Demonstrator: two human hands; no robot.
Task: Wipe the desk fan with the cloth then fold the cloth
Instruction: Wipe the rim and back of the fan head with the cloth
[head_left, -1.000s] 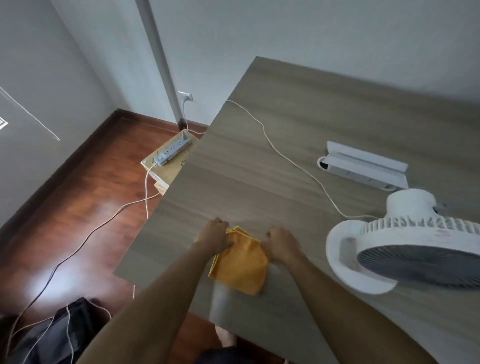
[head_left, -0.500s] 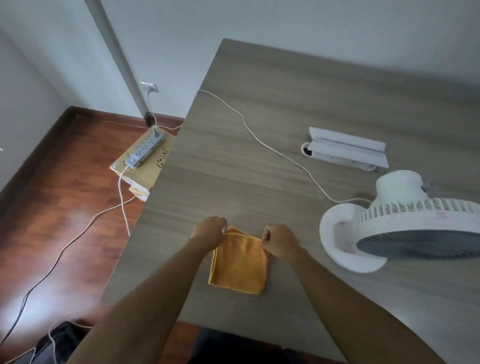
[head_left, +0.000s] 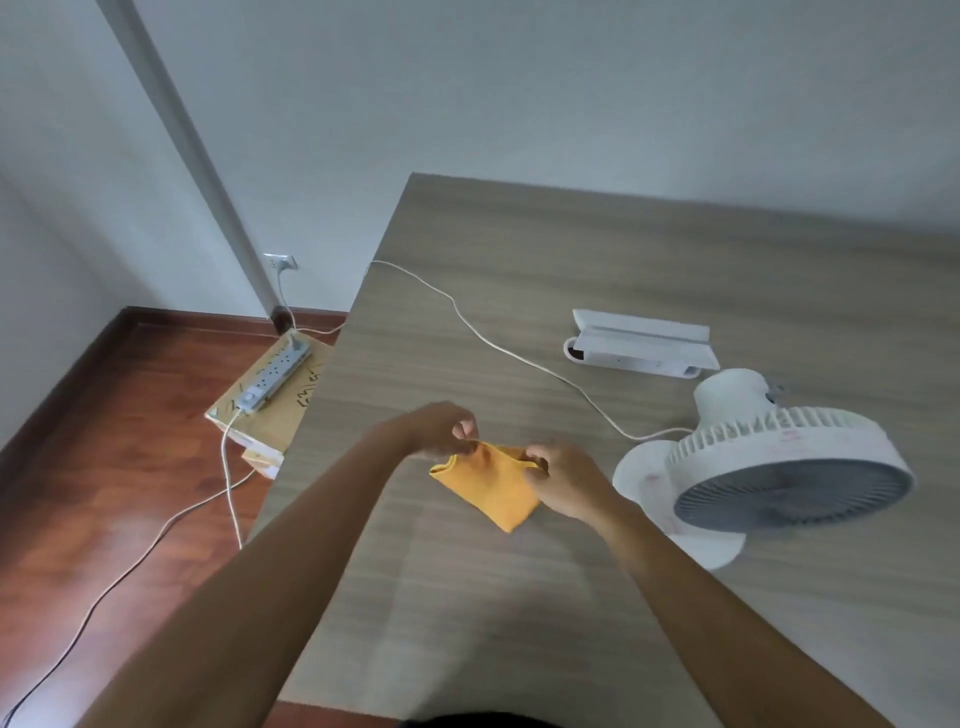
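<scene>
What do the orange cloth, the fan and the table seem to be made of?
Cloth: soft matte fabric, maybe microfibre; it droops and creases.
Fan: white plastic by its moulded ribs, dull sheen.
Table: grey wood-grain top, likely laminate; streaks look printed.

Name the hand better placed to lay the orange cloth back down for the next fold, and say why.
Probably the right hand: it grips the cloth where most of it hangs, directly over bare desk. The left hand only pinches the far top edge.
</scene>
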